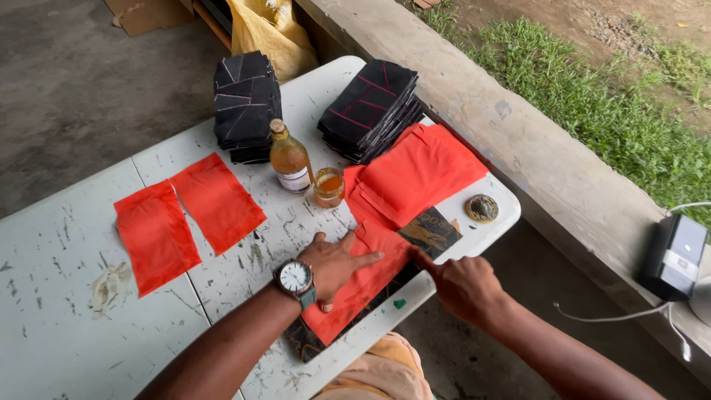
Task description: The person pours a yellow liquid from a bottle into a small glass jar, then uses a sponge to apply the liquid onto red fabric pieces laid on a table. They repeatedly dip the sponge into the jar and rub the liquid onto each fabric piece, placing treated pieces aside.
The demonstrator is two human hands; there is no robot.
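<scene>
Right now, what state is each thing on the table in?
Bottle: upright, corked.
Jar: upright, open, amber liquid inside.
Orange sheet: flat, pressed by left hand.
Right hand: fingers on the sheet's edge.
Black stacks: piled.
Two orange pieces: flat, side by side.

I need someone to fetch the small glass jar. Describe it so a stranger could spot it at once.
Start at the scratched white folding table and find the tall glass bottle of amber liquid near its middle, between two stacks of black cloth. The small glass jar of orange liquid stands just beside that bottle, against the pile of orange fabric pieces. It is short, squat and open-topped, unlike the corked, labelled bottle.
</scene>
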